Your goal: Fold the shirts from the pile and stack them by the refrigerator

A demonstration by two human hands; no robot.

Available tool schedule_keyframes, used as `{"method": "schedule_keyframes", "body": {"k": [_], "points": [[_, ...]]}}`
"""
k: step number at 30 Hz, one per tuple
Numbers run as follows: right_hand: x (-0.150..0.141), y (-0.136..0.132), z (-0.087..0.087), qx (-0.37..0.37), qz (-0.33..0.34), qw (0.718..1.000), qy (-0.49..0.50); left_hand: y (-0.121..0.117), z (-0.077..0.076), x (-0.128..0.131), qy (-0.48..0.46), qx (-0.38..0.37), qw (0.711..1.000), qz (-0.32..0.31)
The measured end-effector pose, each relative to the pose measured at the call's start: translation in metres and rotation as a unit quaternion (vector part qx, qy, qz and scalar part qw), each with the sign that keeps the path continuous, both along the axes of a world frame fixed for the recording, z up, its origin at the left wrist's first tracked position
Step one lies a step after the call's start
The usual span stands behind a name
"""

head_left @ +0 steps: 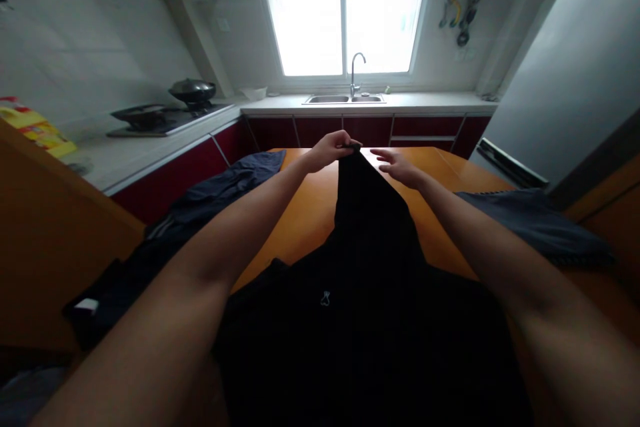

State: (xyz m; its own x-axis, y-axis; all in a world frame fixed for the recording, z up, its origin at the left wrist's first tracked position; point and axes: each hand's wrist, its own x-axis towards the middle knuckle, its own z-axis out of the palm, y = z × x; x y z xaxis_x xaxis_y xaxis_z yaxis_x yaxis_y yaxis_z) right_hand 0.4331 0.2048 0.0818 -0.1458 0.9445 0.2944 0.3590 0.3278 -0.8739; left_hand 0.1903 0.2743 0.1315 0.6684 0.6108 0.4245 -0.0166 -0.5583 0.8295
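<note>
A black hoodie (360, 307) with a small pale emblem is spread over the orange wooden table (310, 213) in front of me. My left hand (331, 149) is closed around the tip of its pointed upper part, which looks like the hood, and holds it up and stretched away from me. Just to the right, my right hand (397, 167) is open, its fingers apart and pointing toward that tip without gripping it. The hoodie's lower part runs out of view at the bottom.
Dark blue clothing (200, 207) lies along the table's left side. A folded dark blue-grey cloth (530, 220) rests at the right. Beyond are the sink (327, 99), a stove (175, 119) with a lidded pan (193, 91), and a fridge (555, 73) on the right.
</note>
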Motion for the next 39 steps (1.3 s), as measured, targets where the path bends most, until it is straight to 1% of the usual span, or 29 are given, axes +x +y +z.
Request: {"method": "schedule_keyframes", "body": {"k": [2,4,6,7,8,10,12,14,16,18,19,21,23,24,26,30,32,33,35,36,37,39], "points": [[-0.012,0.002,0.004,-0.012,0.064,0.997,0.041,-0.006,0.008,-0.006,0.015,-0.04,0.999,-0.024],[-0.023,0.004,0.008,-0.044,0.121,0.988,0.079,-0.01,0.013,-0.011,0.022,-0.06,0.997,-0.03],[-0.032,0.005,0.01,-0.082,0.158,0.979,0.094,-0.011,0.014,-0.014,0.021,-0.048,0.998,-0.028],[-0.036,0.006,0.01,-0.094,0.165,0.977,0.093,-0.011,0.014,-0.015,0.022,-0.034,0.999,-0.025],[-0.038,0.007,0.009,-0.098,0.165,0.978,0.087,-0.01,0.014,-0.017,0.025,-0.019,0.999,-0.019],[-0.038,0.008,0.01,-0.082,0.142,0.984,0.071,-0.008,0.012,-0.022,0.036,0.003,0.999,-0.002],[-0.033,0.009,0.012,-0.049,0.1,0.993,0.046,-0.004,0.011,-0.029,0.06,0.018,0.998,0.011],[-0.023,0.009,0.018,-0.021,0.052,0.998,0.023,-0.001,0.008,-0.036,0.112,0.034,0.993,0.006],[-0.01,0.009,0.028,-0.01,0.014,1.0,0.01,0.003,0.005,-0.044,0.203,0.051,0.978,-0.017],[0.006,0.006,0.04,-0.013,-0.003,1.0,-0.018,0.006,0.002,-0.051,0.307,0.068,0.948,-0.039],[0.013,0.003,0.047,-0.017,-0.006,0.999,-0.048,0.007,0.001,-0.054,0.356,0.075,0.93,-0.047],[0.028,-0.006,0.061,-0.027,0.001,0.989,-0.143,0.009,0.0,-0.062,0.44,0.091,0.892,-0.048],[0.04,-0.02,0.074,-0.044,0.025,0.969,-0.243,0.011,0.004,-0.071,0.49,0.108,0.865,-0.026],[0.044,-0.027,0.079,-0.061,0.043,0.956,-0.285,0.013,0.007,-0.076,0.496,0.122,0.859,-0.008],[0.049,-0.044,0.088,-0.109,0.084,0.93,-0.342,0.017,0.016,-0.087,0.476,0.166,0.863,0.029],[0.05,-0.072,0.093,-0.239,0.172,0.872,-0.392,0.028,0.038,-0.104,0.4,0.262,0.875,0.073],[0.053,-0.079,0.092,-0.275,0.195,0.848,-0.41,0.033,0.048,-0.112,0.366,0.275,0.884,0.098],[0.056,-0.08,0.093,-0.282,0.193,0.84,-0.422,0.036,0.052,-0.116,0.353,0.273,0.888,0.11],[0.066,-0.08,0.095,-0.286,0.17,0.833,-0.443,0.04,0.056,-0.124,0.344,0.255,0.894,0.134],[0.073,-0.08,0.097,-0.282,0.151,0.836,-0.446,0.043,0.057,-0.129,0.348,0.243,0.894,0.145],[0.08,-0.079,0.099,-0.272,0.128,0.844,-0.444,0.045,0.058,-0.134,0.357,0.229,0.892,0.155],[0.095,-0.077,0.105,-0.209,0.056,0.884,-0.415,0.047,0.057,-0.142,0.372,0.195,0.892,0.167]]}}
